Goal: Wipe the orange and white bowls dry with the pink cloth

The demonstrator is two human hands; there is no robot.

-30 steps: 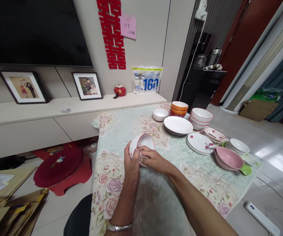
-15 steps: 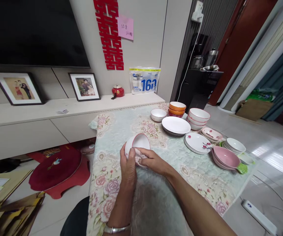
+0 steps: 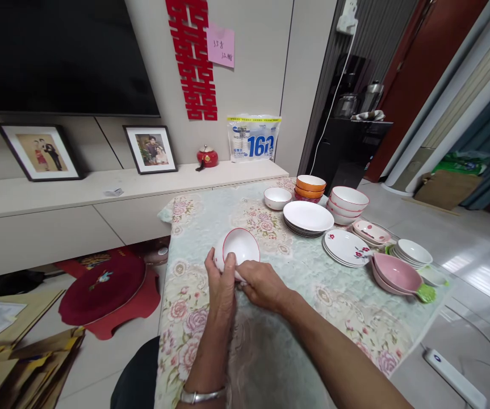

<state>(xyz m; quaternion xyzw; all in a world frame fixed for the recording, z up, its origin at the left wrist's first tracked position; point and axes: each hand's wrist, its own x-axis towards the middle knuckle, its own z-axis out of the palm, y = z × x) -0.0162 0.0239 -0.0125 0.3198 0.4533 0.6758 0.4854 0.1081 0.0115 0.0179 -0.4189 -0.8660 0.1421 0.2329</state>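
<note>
A white bowl with a thin red rim [image 3: 245, 245] is tilted on its side above the table, its opening turned toward the upper right. My left hand [image 3: 222, 278] grips it from the left, thumb at the near rim and fingers behind. My right hand [image 3: 264, 284] is closed against the bowl's near outer side. A pale pink cloth [image 3: 239, 277] is bunched in those fingers, and only a sliver of it shows. Beyond my hands, another white bowl [image 3: 277, 199] stands upright on the floral tablecloth [image 3: 210, 213].
To the right stand orange bowls [image 3: 310, 184], red-rimmed bowls [image 3: 349, 204], white plates [image 3: 308, 217], flowered plates [image 3: 346, 248], small white bowls [image 3: 414, 251] and pink dishes [image 3: 398, 274]. A red stool [image 3: 104, 289] is left of the table. Behind is a cabinet with a plastic pack [image 3: 254, 139].
My right hand has turned and shifted down around the bowl's outside, so the cloth is now mostly hidden. The bowl's opening faces me more. The view has swung slightly left.
</note>
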